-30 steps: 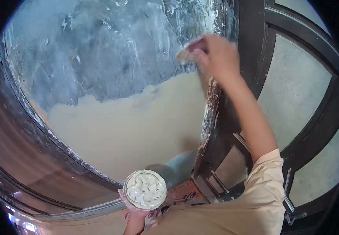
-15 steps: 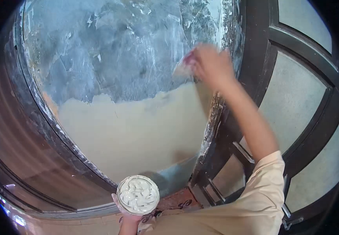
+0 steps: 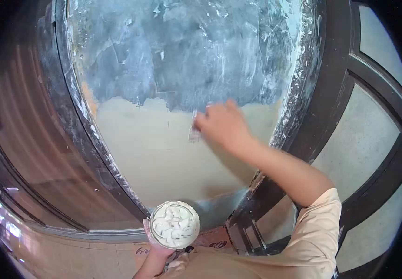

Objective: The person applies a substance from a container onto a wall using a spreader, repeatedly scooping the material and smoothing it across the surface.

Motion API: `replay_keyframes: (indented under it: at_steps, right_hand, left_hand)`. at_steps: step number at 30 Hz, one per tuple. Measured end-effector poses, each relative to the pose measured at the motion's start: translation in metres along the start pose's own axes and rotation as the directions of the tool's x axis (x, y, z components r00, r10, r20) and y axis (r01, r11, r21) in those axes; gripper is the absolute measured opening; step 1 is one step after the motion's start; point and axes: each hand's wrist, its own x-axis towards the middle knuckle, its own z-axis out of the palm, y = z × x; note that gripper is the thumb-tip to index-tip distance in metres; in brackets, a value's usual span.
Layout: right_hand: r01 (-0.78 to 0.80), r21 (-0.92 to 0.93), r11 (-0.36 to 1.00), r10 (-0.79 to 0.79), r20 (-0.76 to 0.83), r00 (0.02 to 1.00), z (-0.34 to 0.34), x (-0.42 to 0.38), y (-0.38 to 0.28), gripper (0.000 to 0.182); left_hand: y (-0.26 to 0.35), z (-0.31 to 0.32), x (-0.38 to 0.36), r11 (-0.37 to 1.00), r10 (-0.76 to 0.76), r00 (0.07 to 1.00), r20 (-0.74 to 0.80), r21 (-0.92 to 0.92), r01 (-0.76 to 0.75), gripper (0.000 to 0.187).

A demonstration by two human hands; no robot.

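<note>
Creamy white paste (image 3: 175,225) in swirls, wall (image 3: 182,56) mottled blue-grey above and plain beige below, dark frame (image 3: 298,88) flecked white, tan sleeve (image 3: 317,228), dark brown door (image 3: 373,189), greyish panels (image 3: 356,130)

Dark framework (image 3: 370,80) with pale panels (image 3: 352,128) is standing at right. Brown glossy panel (image 3: 36,123) is rising at left, faint streaks showing. Tiled floor (image 3: 82,258) is running below. Bright light (image 3: 12,230) is glaring at floor's left edge. Reddish lettered mat (image 3: 215,237) is lying at floor's right.

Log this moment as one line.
Left hand: holds tub of pale paste; Right hand: grips blurred tool at surface; Surface: cream coat below, patchy blue-grey above
</note>
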Motion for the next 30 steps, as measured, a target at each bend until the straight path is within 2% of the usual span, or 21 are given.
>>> replay_keyframes:
  at_steps: [3,4,5,6,7,9,10,11,13,15,16,18,19,21,23,24,25,26,27,28,30]
  right_hand:
    - [-0.275,-0.187,0.943,0.232,-0.222,0.947,-0.052,0.053,0.08,0.029]
    - [-0.358,-0.207,0.91,0.277,-0.337,0.9,-0.081,0.068,0.107,0.029]
    - [-0.411,-0.228,0.882,0.322,-0.344,0.882,-0.096,0.081,0.128,0.031]
    - [-0.361,-0.168,0.917,0.253,-0.454,0.855,-0.114,0.086,0.129,0.034]
    - [-0.354,-0.162,0.921,0.245,-0.466,0.85,-0.114,0.087,0.124,0.034]
    - [-0.211,-0.17,0.963,0.134,-0.377,0.916,-0.112,0.088,0.098,0.035]
    - [-0.111,-0.124,0.986,0.073,-0.278,0.958,-0.102,0.083,0.07,0.032]
    - [-0.012,-0.064,0.998,0.001,-0.172,0.985,-0.084,0.075,0.034,0.029]
    - [0.185,0.069,0.98,-0.183,-0.037,0.982,-0.039,0.05,-0.027,0.024]
    - [0.22,0.037,0.975,-0.218,-0.035,0.975,-0.022,0.057,-0.041,0.023]
    - [0.247,0.009,0.969,-0.247,-0.028,0.969,-0.017,0.061,-0.043,0.021]
    - [0.113,-0.114,0.987,-0.138,-0.24,0.961,-0.053,0.105,0.004,0.021]
    - [0.013,-0.067,0.998,-0.03,-0.268,0.963,-0.08,0.126,0.03,0.022]
    - [-0.177,-0.262,0.949,0.094,-0.301,0.949,-0.122,0.16,0.08,0.027]
    - [-0.343,-0.091,0.935,0.305,-0.285,0.908,-0.173,0.178,0.09,0.028]
    - [-0.341,-0.088,0.936,0.304,-0.288,0.908,-0.169,0.177,0.09,0.028]
    - [-0.147,-0.02,0.989,0.132,-0.334,0.933,-0.157,0.174,0.09,0.031]
    - [0.058,0.034,0.998,-0.04,-0.388,0.921,-0.144,0.17,0.087,0.034]
    - [0.003,-0.04,0.999,-0.012,-0.248,0.969,-0.129,0.162,0.065,0.044]
    - [0.037,-0.012,0.999,-0.038,-0.189,0.981,-0.107,0.156,0.044,0.043]
    - [0.073,0.016,0.997,-0.07,-0.132,0.989,-0.088,0.157,0.028,0.042]
  left_hand:
    - [-0.006,0.002,-0.001,0.997,0.069,0.998,-0.001,0.045,-0.069,0.087]
    - [-0.005,0.005,-0.005,0.949,0.032,0.999,0.042,-0.314,-0.017,0.086]
    - [-0.004,0.005,-0.008,0.778,0.016,0.995,0.097,-0.626,0.048,0.085]
    - [-0.004,-0.002,-0.006,0.992,0.011,0.999,-0.033,-0.122,-0.015,0.089]
    - [-0.003,-0.006,-0.006,0.992,0.03,0.999,-0.031,-0.122,-0.033,0.089]
    - [0.0,-0.001,-0.012,0.995,0.084,0.987,0.135,0.037,-0.09,0.086]
    - [-0.005,0.005,-0.015,0.781,0.146,0.964,0.223,-0.624,0.026,0.09]
    - [-0.003,0.001,-0.018,0.772,0.156,0.965,0.211,-0.635,0.014,0.09]
    - [0.001,-0.013,-0.017,0.996,-0.005,0.999,-0.052,-0.087,0.0,0.093]
    - [0.004,-0.012,-0.016,0.999,0.047,0.998,-0.044,-0.012,-0.047,0.093]
    - [0.005,-0.016,-0.02,0.994,0.04,0.997,-0.072,-0.101,-0.047,0.092]
    - [0.009,-0.019,-0.023,0.981,0.029,0.995,-0.097,-0.188,-0.047,0.09]
    - [0.011,-0.019,-0.023,0.98,0.051,0.995,-0.088,-0.185,-0.067,0.089]
    - [0.015,-0.019,-0.027,0.978,0.089,0.993,-0.08,-0.181,-0.102,0.088]
    - [0.019,-0.015,-0.031,0.983,0.109,0.99,-0.093,-0.14,-0.121,0.088]
    - [0.021,-0.011,-0.035,0.89,0.131,0.99,-0.045,-0.435,-0.137,0.089]
    - [0.025,-0.009,-0.039,0.716,0.166,0.986,-0.01,-0.686,-0.128,0.09]
    - [0.027,-0.012,-0.041,0.716,0.168,0.986,-0.016,-0.685,-0.134,0.09]
    - [0.03,-0.016,-0.042,0.895,0.123,0.991,-0.05,-0.426,-0.132,0.09]
    - [0.032,-0.019,-0.044,0.988,0.086,0.991,-0.098,-0.123,-0.098,0.09]
    - [0.034,-0.019,-0.046,0.993,0.103,0.991,-0.091,-0.053,-0.108,0.09]
